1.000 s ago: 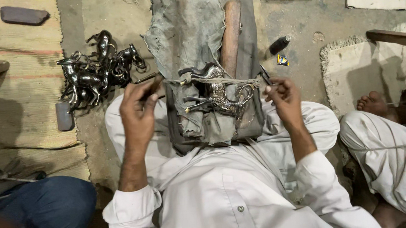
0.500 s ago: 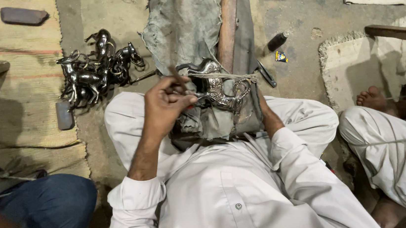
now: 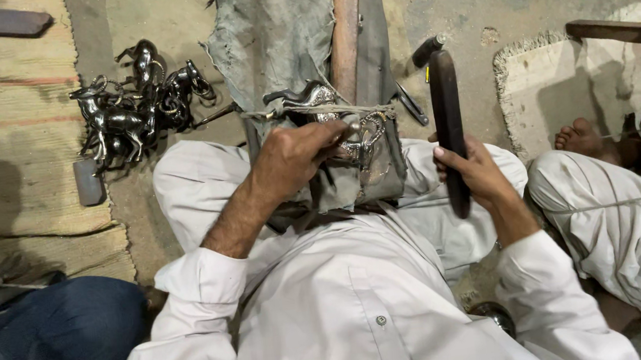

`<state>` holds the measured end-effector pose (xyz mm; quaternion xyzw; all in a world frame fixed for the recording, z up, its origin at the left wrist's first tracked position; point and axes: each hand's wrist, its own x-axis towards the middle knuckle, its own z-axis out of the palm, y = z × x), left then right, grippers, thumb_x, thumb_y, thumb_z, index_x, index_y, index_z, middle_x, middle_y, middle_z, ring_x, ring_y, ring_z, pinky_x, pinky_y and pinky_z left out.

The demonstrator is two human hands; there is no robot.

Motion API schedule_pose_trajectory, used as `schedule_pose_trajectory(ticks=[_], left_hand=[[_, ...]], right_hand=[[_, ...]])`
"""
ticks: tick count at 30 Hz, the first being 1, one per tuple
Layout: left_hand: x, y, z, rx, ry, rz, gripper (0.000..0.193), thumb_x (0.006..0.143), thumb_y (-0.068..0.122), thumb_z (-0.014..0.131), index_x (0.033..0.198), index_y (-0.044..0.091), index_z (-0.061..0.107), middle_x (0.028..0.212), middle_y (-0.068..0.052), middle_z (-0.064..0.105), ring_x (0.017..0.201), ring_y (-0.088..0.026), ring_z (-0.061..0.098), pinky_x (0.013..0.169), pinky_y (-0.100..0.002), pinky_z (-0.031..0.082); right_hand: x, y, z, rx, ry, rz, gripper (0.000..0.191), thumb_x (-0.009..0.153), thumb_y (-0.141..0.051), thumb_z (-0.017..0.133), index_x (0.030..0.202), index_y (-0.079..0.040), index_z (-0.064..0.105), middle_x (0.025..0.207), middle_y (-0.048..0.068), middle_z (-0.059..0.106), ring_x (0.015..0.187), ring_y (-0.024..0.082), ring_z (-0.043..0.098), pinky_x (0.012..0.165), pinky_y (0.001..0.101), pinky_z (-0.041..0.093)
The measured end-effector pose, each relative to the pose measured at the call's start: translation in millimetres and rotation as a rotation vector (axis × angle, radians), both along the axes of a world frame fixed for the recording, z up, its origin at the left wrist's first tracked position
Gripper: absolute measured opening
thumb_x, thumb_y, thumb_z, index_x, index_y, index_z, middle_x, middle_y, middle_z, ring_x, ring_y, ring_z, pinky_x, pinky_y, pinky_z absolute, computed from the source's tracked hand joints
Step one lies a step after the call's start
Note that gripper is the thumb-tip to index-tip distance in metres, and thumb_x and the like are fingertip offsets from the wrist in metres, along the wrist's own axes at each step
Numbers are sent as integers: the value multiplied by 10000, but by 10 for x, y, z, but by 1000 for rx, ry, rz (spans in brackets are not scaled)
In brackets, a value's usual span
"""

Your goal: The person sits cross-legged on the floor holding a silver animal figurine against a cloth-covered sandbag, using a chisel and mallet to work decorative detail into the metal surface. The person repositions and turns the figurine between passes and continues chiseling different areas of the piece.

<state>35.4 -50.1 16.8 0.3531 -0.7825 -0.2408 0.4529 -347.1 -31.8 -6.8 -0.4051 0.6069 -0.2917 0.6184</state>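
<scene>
- Dark wood makes up the mallet in the right hand; its long axis runs nearly straight up the frame, top end away from the person, lower end below the palm.
- Right hand is wrapped shut round the mallet's lower half, out to the right of the block.
- Left hand pinches a thin tool against the figure; the fingers are closed tight on it.
- One shiny metal figure, horse-like and curved, lies crosswise on grey cloth over the lap, tied down by cord.
- One wooden block stands lengthwise above it.
- A heap of dark horse figures sits on the floor to the left; the count is unclear.
- Two flat stones lie on the mat.
- Another person's bare foot shows at the right.
</scene>
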Motion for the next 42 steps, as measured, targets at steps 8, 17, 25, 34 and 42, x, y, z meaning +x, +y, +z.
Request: schedule_pose_trajectory(ticks=[8, 17, 25, 34, 42], left_hand=[[-27, -66, -219, -27, -122, -61, 344, 932, 1, 727, 1272, 12, 672, 974, -134, 770, 761, -245, 762, 626, -340, 613], [-107, -87, -224, -8, -52, -59, 272, 938, 30, 710, 1205, 43, 661, 906, -125, 751, 780, -271, 754, 624, -374, 579], [-115, -95, -146, -6, -122, -23, 310, 922, 7, 701, 1221, 76, 655, 848, -105, 735, 727, -271, 735, 575, -391, 553], [-137, -96, -108, -1, -71, 17, 307, 930, 42, 707, 1230, 97, 671, 885, -116, 745, 710, -288, 724, 577, -394, 555], [-114, -126, -141, 27, -46, 37, 322, 915, 71, 765, 1223, 83, 674, 918, -135, 752, 743, -299, 733, 600, -398, 560]], right_hand=[[448, 54, 689, -907, 632, 191, 446, 960, -92, 791, 1321, -9, 541, 1028, 92, 655, 915, 173, 648, 790, 299, 514], [785, -155, 1451, -1076, 1195, 624, 556, 745, 8, 755, 1281, -123, 682, 900, 104, 623, 841, 321, 633, 730, 443, 495], [751, -210, 1558, -1005, 1209, 652, 460, 743, 7, 743, 1184, -105, 674, 1018, 103, 695, 918, 332, 678, 783, 442, 522], [686, -210, 1578, -979, 1279, 620, 397, 739, 0, 774, 1128, -61, 721, 958, 141, 711, 897, 340, 701, 758, 442, 542], [763, -283, 1513, -834, 1582, 891, 399, 806, -51, 792, 1184, -160, 722, 939, 96, 743, 855, 292, 725, 705, 427, 546]])
